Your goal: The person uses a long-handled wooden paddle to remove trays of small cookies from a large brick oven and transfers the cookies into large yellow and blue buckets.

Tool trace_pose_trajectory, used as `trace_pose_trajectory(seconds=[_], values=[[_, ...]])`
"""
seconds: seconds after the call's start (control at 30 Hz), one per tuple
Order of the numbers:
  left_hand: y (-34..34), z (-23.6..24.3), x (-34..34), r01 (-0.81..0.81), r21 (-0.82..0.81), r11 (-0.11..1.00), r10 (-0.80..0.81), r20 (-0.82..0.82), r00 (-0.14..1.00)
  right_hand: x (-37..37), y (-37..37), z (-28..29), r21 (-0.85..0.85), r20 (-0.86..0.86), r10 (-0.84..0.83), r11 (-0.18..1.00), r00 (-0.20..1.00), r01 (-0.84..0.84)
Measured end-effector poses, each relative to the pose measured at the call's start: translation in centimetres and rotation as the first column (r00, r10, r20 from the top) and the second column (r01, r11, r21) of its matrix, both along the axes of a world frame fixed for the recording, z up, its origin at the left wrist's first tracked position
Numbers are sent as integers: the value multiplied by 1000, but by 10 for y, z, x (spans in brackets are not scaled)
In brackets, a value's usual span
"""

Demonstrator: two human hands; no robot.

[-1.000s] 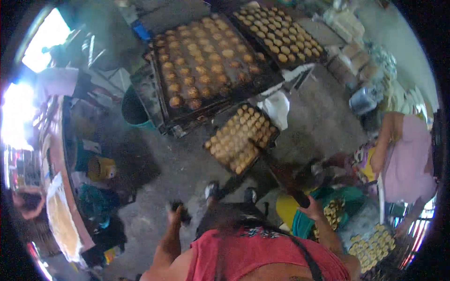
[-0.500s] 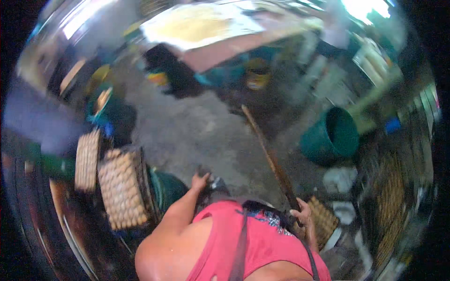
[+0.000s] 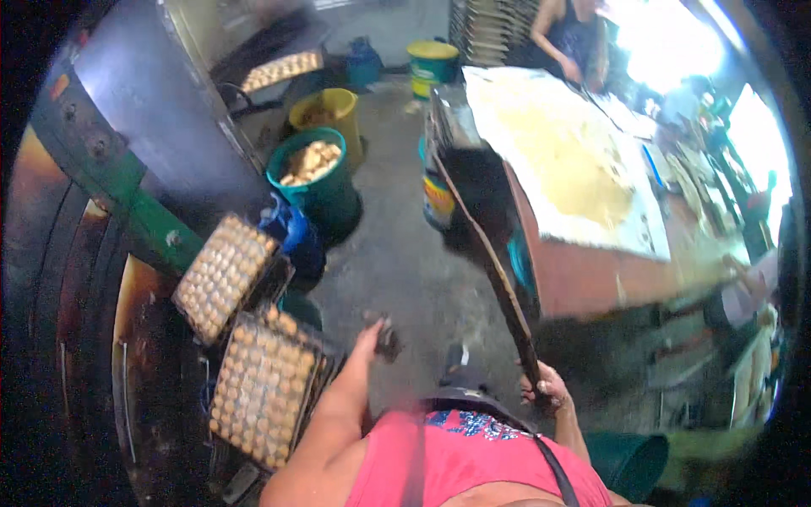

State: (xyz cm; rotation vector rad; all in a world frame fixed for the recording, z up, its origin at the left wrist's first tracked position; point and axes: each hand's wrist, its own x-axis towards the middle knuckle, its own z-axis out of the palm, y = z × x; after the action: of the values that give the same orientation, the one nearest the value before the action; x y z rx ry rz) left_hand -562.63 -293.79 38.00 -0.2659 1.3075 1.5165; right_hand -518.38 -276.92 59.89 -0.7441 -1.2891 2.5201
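Note:
My right hand (image 3: 549,386) is closed round the lower end of a long wooden stick (image 3: 498,275), which slants up and away to the left. In my left hand (image 3: 372,335), held out low over the floor, is a small dark thing (image 3: 389,345), perhaps a rag; blur hides its kind. To the left of my left arm lies a tray of small round rolls (image 3: 262,389). Just beyond it sits another tray of rolls (image 3: 226,275), tilted.
A green bucket of bread pieces (image 3: 277,176) and a yellow bucket (image 3: 351,106) stand ahead-left, near a large metal oven-like body (image 3: 139,93). On the right, a table (image 3: 570,283) bears a white cloth with yellowish powder. A person (image 3: 579,42) stands behind it. Another green bucket (image 3: 629,460) is near-right.
My view has swung to the right-hand table side less blurred: the table now sits at right, buckets ahead-left. Both hands keep their hold; the stick has stayed in my right hand.

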Motion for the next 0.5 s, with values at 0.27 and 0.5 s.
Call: trace_pose_trajectory(seconds=[0.27, 0.5], values=[[1, -13, -98, -153, -391, 908, 7, -350, 937, -277, 258, 29, -198, -133, 133, 967, 982, -158], [125, -9, -197, -455, -726, 515, 589, -86, 804, -541, 459, 54, 242, 92, 197, 946, 976, -214]])
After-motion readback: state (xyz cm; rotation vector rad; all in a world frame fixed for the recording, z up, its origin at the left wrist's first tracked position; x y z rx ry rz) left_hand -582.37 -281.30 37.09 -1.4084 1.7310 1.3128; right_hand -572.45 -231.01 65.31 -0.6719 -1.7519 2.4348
